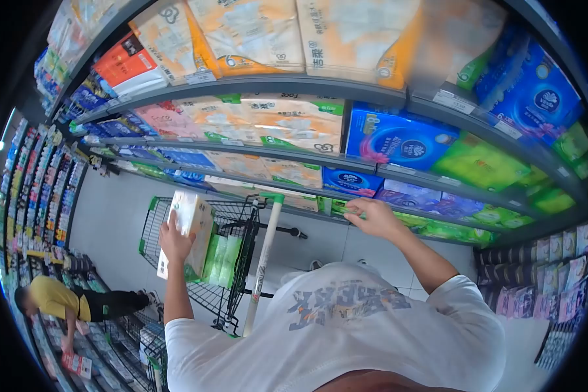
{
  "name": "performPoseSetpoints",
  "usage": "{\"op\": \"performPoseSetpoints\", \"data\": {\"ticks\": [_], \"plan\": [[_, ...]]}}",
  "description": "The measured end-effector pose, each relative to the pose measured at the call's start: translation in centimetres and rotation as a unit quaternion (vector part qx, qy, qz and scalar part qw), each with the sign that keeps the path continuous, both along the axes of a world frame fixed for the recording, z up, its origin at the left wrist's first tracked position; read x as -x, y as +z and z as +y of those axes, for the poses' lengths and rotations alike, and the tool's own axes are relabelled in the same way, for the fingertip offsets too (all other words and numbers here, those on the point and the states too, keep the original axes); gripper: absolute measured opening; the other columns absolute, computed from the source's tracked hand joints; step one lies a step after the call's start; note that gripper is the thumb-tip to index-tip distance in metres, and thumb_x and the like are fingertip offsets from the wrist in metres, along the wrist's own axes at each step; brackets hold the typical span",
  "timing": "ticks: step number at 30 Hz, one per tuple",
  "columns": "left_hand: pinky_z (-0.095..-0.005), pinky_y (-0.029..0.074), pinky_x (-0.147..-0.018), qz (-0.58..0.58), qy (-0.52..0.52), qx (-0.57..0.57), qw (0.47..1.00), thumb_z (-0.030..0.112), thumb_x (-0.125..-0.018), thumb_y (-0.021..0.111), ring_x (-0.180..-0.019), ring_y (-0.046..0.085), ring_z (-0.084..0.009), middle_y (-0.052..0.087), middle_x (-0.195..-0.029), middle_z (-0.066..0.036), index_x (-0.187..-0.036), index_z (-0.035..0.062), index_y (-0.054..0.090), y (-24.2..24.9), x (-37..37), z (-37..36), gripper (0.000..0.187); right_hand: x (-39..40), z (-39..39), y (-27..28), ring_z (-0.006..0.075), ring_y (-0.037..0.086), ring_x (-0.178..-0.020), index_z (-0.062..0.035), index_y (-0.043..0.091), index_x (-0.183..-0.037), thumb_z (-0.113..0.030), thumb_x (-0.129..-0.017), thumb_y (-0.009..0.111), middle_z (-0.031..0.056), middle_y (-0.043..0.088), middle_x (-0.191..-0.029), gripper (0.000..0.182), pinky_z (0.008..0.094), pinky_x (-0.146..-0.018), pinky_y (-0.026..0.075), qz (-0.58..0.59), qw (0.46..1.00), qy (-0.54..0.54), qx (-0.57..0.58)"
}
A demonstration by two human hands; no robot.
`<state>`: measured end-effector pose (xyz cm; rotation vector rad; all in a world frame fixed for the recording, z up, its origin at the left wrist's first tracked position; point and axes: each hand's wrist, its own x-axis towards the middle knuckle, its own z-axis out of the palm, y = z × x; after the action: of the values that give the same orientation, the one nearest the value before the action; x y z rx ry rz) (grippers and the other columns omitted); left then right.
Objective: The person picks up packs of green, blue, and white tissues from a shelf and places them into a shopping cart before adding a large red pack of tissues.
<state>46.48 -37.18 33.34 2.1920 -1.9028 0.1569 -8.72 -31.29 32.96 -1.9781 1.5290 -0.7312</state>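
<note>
My left hand [176, 239] grips a white and cream tissue pack [191, 215], fingers spread along its side, at the shopping cart. That pack stands in the black wire cart [225, 297] with green corners, beside green-wrapped rolls or packs [222, 258]. My right hand [374, 218] is held out in front of the lower shelf, fingers loosely bent and apart with nothing visible in them. Small green packs [339, 206] on the shelf sit right by its fingertips. The cart's pale push bar [266, 261] runs between my two arms.
Shelves of tissue packs curve across the front, with a blue pack [402, 140] at mid-height and cream packs [245, 32] above. At lower left a person in a yellow top [52, 300] bends to a shelf beside another cart [140, 343]. Hanging pink packages [522, 297] are at right.
</note>
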Motion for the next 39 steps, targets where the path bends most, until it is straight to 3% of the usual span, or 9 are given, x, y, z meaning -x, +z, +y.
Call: {"op": "performPoseSetpoints", "data": {"ticks": [8, 16, 19, 22, 26, 29, 31, 35, 39], "plan": [[-0.0506, 0.045, -0.094, -0.045, 0.069, -0.135, 0.987, 0.037, -0.070, 0.081, -0.113, 0.053, -0.0413, 0.051, -0.119, -0.021, -0.151, 0.0171, 0.031, -17.8, -5.7, 0.3, 0.098, -0.1, 1.4, 0.6, 0.0305, 0.071, -0.085, -0.0047, 0.069, -0.110, -0.029, -0.089, 0.069, 0.0155, 0.072, -0.103, 0.032, 0.0419, -0.076, 0.055, 0.022, 0.998, -0.050, -0.006], [-0.0536, 0.040, -0.100, -0.027, 0.076, -0.181, 0.980, 0.038, -0.072, 0.080, -0.121, 0.049, -0.0391, 0.046, -0.130, -0.017, -0.154, 0.0175, 0.028, -26.5, 1.1, 3.0, 0.099, 0.9, 3.7, -1.2, 0.0301, 0.071, -0.086, -0.0058, 0.070, -0.110, -0.031, -0.089, 0.069, 0.0147, 0.073, -0.101, 0.033, 0.0423, -0.077, 0.055, 0.034, 0.993, -0.104, -0.038], [-0.0522, 0.039, -0.103, -0.042, 0.076, -0.140, 0.986, 0.035, -0.075, 0.079, -0.126, 0.049, -0.0361, 0.047, -0.142, -0.017, -0.141, 0.0119, 0.052, -25.4, 2.4, 2.2, 0.075, 0.9, 4.0, -1.7, 0.0266, 0.073, -0.085, -0.0057, 0.070, -0.109, -0.030, -0.089, 0.071, 0.0153, 0.073, -0.102, 0.031, 0.0380, -0.075, 0.057, 0.040, 0.992, -0.114, -0.031], [-0.0471, 0.045, -0.097, 0.139, 0.023, 0.022, 0.990, 0.030, -0.081, 0.076, -0.107, 0.061, -0.0366, 0.067, -0.113, -0.020, -0.086, 0.0027, 0.076, -22.3, 5.9, -0.3, 0.028, 1.2, 4.2, -1.5, 0.0271, 0.072, -0.084, -0.0058, 0.070, -0.109, -0.029, -0.089, 0.071, 0.0154, 0.073, -0.101, 0.031, 0.0389, -0.075, 0.057, 0.036, 0.993, -0.112, -0.032], [-0.0328, 0.050, -0.067, 0.395, -0.120, -0.014, 0.911, 0.028, -0.093, 0.068, -0.072, 0.065, -0.0205, 0.070, -0.082, -0.013, -0.095, -0.0016, 0.072, -12.8, 15.4, -4.3, 0.030, 1.8, 2.5, -1.1, 0.0325, 0.071, -0.085, -0.0056, 0.070, -0.106, -0.030, -0.088, 0.069, 0.0158, 0.073, -0.097, 0.031, 0.0430, -0.076, 0.055, 0.018, 0.996, -0.093, 0.001], [-0.0310, 0.052, -0.064, 0.380, -0.147, -0.107, 0.907, 0.041, -0.091, 0.069, -0.070, 0.066, -0.0180, 0.069, -0.078, -0.012, -0.105, -0.0028, 0.068, -15.8, 18.5, -7.3, 0.046, 2.8, 0.7, 1.3, 0.0331, 0.070, -0.085, -0.0052, 0.070, -0.104, -0.030, -0.088, 0.068, 0.0157, 0.072, -0.097, 0.030, 0.0437, -0.076, 0.055, 0.034, 0.995, -0.079, 0.052], [-0.0329, 0.054, -0.053, 0.489, -0.068, -0.304, 0.815, 0.040, -0.091, 0.068, -0.060, 0.066, -0.0195, 0.068, -0.076, -0.015, -0.109, -0.0019, 0.064, -16.2, 21.7, -7.7, 0.046, 3.4, 0.0, 3.7, 0.0332, 0.069, -0.085, -0.0049, 0.070, -0.103, -0.030, -0.089, 0.068, 0.0155, 0.072, -0.098, 0.029, 0.0440, -0.076, 0.054, 0.049, 0.994, -0.070, 0.073], [-0.0337, 0.052, -0.043, 0.406, -0.036, -0.222, 0.886, 0.038, -0.093, 0.065, -0.052, 0.065, -0.0202, 0.066, -0.074, -0.017, -0.110, -0.0008, 0.061, -18.8, 23.6, -7.7, 0.042, 5.2, -1.3, 8.0, 0.0282, 0.071, -0.081, -0.0048, 0.072, -0.105, -0.026, -0.087, 0.072, 0.0144, 0.072, -0.097, 0.027, 0.0394, -0.073, 0.055, 0.077, 0.982, -0.067, 0.158], [-0.0456, 0.055, -0.067, 0.340, -0.055, -0.217, 0.913, 0.039, -0.093, 0.063, -0.077, 0.070, -0.0363, 0.069, -0.086, -0.024, -0.108, -0.0022, 0.061, -19.2, 24.1, -5.6, 0.044, 7.5, -3.0, 11.6, 0.0298, 0.069, -0.086, -0.0043, 0.072, -0.102, -0.023, -0.086, 0.071, 0.0148, 0.071, -0.095, 0.024, 0.0395, -0.074, 0.055, 0.021, 0.977, -0.089, 0.192]]}}
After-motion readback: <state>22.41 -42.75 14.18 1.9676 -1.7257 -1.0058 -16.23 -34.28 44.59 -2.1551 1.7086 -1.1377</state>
